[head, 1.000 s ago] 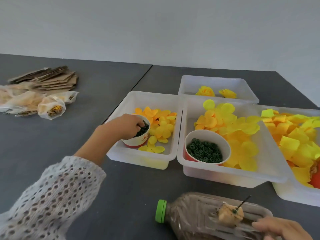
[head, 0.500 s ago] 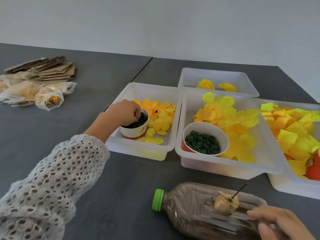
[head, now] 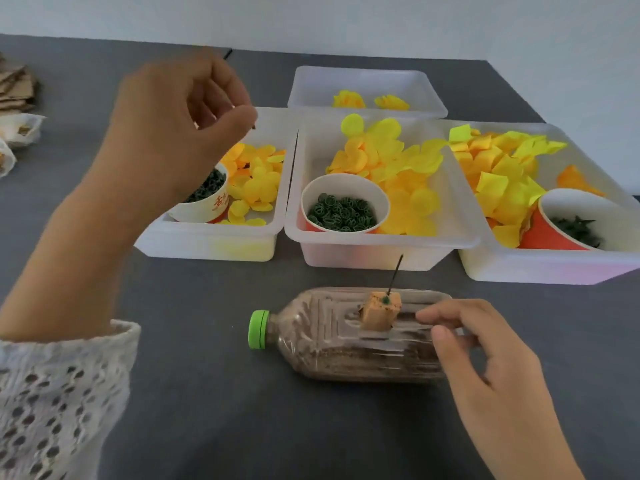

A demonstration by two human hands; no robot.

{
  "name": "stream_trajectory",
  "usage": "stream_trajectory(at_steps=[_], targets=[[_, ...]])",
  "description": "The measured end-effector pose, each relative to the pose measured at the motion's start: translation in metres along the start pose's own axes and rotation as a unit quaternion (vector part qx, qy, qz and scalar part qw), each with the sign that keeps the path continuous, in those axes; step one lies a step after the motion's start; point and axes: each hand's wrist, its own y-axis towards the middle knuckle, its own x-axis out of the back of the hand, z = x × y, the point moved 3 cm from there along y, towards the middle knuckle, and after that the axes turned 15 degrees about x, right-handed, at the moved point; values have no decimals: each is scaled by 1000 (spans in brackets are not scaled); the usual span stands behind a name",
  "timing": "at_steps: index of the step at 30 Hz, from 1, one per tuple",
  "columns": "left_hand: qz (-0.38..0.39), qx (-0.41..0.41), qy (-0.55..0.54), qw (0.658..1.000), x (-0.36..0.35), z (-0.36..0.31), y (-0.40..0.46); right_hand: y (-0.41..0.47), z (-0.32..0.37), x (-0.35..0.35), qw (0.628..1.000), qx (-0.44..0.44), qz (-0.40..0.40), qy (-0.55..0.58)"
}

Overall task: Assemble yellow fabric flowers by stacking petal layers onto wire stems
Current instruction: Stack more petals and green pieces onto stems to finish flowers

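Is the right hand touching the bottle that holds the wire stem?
Touching. The head view shows the right hand with its fingers resting on the base end of the lying bottle, beside the sponge block; no gap shows between them.

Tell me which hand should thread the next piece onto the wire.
Left. The left hand is raised, fingertips pinched as if holding something small; the right hand rests on the bottle beneath the wire.
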Motion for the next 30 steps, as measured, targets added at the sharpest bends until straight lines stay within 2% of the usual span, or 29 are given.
stream_trajectory(at_steps=[3, 7, 10, 13, 23, 30], targets=[[89, -29, -145, 985, -8, -39, -35, -2, -2, 0, 1000, -9, 3, -2], [168, -56, -306, 935, -27, -68, -73, -2, -2, 1, 1000, -17, -2, 7], [178, -23, -400, 899, -48, -71, -91, -1, -2, 0, 1000, -14, -12, 17], [142, 35, -457, 877, -67, -69, -104, -3, -4, -1, 1000, -14, -16, 20], [136, 69, -493, 857, -94, -64, -135, -2, -9, -4, 999, -17, -13, 25], [96, 51, -472, 875, -88, -60, -139, -2, -7, -5, 1000, -14, -3, 17]])
